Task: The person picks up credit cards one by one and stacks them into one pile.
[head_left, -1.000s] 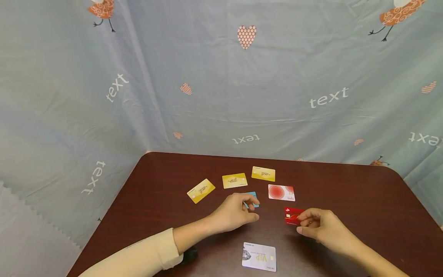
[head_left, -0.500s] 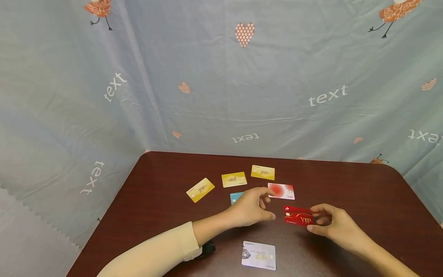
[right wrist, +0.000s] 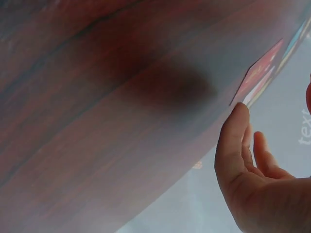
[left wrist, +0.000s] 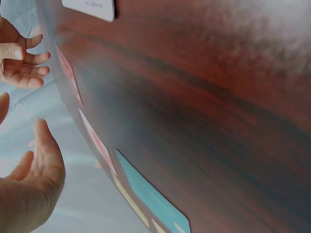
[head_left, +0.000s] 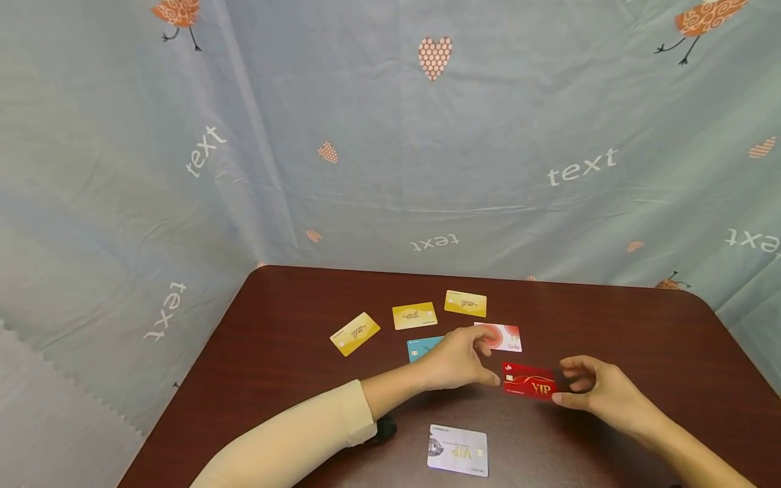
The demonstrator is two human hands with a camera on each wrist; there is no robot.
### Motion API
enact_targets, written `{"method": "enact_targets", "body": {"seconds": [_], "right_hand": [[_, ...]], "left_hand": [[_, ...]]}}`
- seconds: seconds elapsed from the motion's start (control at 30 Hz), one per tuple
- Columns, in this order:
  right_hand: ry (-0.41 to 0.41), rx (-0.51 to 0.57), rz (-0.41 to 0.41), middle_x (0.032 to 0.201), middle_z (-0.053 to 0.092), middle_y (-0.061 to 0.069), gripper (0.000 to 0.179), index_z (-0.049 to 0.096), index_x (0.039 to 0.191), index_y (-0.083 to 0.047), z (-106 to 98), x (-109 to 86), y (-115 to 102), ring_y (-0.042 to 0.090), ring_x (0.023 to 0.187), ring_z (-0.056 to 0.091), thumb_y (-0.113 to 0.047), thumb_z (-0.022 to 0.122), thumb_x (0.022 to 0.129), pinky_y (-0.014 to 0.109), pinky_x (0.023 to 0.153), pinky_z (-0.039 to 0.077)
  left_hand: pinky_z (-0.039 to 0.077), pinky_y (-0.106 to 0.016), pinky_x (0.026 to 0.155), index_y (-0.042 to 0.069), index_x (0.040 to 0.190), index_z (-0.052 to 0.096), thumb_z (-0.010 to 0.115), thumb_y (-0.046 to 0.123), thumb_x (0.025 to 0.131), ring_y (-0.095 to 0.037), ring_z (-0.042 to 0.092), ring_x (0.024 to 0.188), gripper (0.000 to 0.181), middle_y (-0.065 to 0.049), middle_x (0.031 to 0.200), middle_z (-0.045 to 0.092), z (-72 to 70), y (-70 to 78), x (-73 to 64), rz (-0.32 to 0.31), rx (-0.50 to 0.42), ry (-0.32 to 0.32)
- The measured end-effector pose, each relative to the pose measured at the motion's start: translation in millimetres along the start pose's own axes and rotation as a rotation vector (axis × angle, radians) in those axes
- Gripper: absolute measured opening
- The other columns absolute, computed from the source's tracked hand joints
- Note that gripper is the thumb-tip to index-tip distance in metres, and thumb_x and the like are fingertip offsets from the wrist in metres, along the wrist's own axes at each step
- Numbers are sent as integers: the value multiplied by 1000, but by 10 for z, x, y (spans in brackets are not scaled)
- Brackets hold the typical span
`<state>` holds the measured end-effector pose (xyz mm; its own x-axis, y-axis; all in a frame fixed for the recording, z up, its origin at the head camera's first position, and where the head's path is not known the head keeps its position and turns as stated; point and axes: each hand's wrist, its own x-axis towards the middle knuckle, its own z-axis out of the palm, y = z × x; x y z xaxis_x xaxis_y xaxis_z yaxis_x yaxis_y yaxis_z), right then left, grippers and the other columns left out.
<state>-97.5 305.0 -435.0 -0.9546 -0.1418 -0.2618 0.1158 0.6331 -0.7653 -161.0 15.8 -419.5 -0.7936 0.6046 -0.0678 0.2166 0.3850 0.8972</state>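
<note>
A red card with gold VIP lettering [head_left: 528, 381] lies on the table between the two hands. My left hand [head_left: 457, 359] hovers with loosely bent fingers over the left part of a red-and-white card [head_left: 510, 338], its thumb close to the red card's left edge. Under that wrist a blue card [head_left: 419, 348] is partly hidden. Just beyond the red card's right edge is my right hand [head_left: 601, 393], thumb and fingers apart with nothing between them. In the left wrist view both hands show above the tabletop, and the blue card [left wrist: 151, 191] lies flat.
Three gold cards lie farther back: a tilted gold card [head_left: 355, 334], a middle gold card [head_left: 415, 316] and a right gold card [head_left: 466, 303]. A silver VIP card [head_left: 458, 450] sits nearer on the dark wooden table [head_left: 293, 305]. A patterned curtain [head_left: 366, 102] hangs behind.
My left hand has moved right, from over the blue card to the red-and-white card. My right hand has drawn right, off the red VIP card, uncovering its lettering.
</note>
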Motion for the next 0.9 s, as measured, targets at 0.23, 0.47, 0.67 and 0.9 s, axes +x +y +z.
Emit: {"method": "enact_targets", "body": {"seconds": [0.23,0.47,0.67,0.9], "right_hand": [[-47,83,51,134,59,24,78,47,145,12,-52,53,71,26,105,63,-24,86,88,37,74,56],[-65,82,52,131,59,22,77,48,144,13,-61,70,126,24,97,61,-22,87,87,32,71,55],[-62,53,25,126,61,20,76,52,141,12,-37,109,153,25,91,58,-24,89,85,29,72,53],[-69,68,-1,120,61,18,74,54,137,12,7,123,151,25,84,53,-22,91,83,27,69,50]], "left_hand": [[49,-20,63,0,133,62,93,1,73,-7,59,75,67,-11,98,70,45,-56,140,-50,-53,-23],[50,-19,61,-4,127,63,92,-1,75,-8,58,70,59,-1,80,66,119,-123,236,-60,-61,-75],[45,-20,57,-7,127,64,90,-4,76,-8,57,62,57,0,72,66,195,-106,250,-78,-63,-113],[44,-20,53,-8,122,67,89,-5,76,-8,57,56,51,1,66,66,264,-85,271,-111,-13,-109]]}}
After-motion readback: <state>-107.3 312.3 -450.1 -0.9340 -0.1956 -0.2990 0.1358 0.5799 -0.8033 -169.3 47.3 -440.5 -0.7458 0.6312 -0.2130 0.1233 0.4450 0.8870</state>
